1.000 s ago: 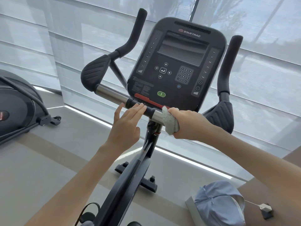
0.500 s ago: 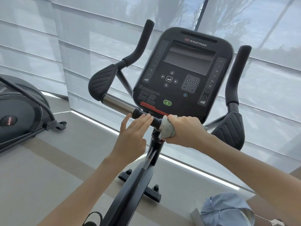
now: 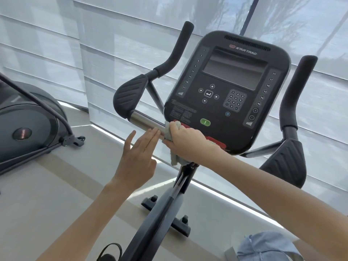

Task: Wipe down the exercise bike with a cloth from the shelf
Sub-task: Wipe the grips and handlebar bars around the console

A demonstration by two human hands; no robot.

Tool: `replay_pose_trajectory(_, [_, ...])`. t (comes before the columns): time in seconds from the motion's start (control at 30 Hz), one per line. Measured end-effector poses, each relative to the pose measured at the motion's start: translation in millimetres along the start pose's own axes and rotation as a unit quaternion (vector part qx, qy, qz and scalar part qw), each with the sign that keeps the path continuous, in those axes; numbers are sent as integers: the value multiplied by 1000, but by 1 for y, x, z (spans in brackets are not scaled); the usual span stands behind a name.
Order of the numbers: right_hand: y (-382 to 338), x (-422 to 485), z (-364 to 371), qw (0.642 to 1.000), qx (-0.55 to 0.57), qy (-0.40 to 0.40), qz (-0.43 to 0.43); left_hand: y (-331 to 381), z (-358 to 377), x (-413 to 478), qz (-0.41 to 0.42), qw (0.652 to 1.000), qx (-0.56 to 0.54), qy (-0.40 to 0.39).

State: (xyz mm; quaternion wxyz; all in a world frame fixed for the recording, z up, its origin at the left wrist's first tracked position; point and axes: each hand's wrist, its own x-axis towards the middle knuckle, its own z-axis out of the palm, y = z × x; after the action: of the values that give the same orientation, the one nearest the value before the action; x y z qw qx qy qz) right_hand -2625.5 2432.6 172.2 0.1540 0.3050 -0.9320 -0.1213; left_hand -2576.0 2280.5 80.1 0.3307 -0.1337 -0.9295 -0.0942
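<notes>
Your right hand (image 3: 185, 143) squeezes the soft, floppy cloth (image 3: 174, 157) around the shiny handlebar (image 3: 145, 120), at 7 o'clock from the console (image 3: 226, 81). Your left hand (image 3: 138, 155), at 9 o'clock beside it, lies flat, holding nothing. The bar looks slippery, so keep the cloth bunched.

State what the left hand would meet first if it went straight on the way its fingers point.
The left hand, fingers straight, would meet the chrome handlebar tube first, just beside the cloth the right hand grips. Fingertips may be touching it; depth is unclear.
</notes>
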Motion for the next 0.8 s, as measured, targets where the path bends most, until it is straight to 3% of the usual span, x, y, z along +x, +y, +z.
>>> replay_pose_trajectory(0.1, [-1,8,-2,999,45,-13,20,-1,-3,1,2,1000,9,-8])
replay_pose_trajectory(0.43, [46,-61,-14,996,41,-79,-7,22,-6,1,-39,999,12,4])
replay_pose_trajectory(0.57, [77,-112,-17,991,74,-113,20,45,-5,0,13,1000,7,7])
replay_pose_trajectory(0.8, [68,-119,-12,996,-23,-80,8,54,3,6,53,999,8,9])
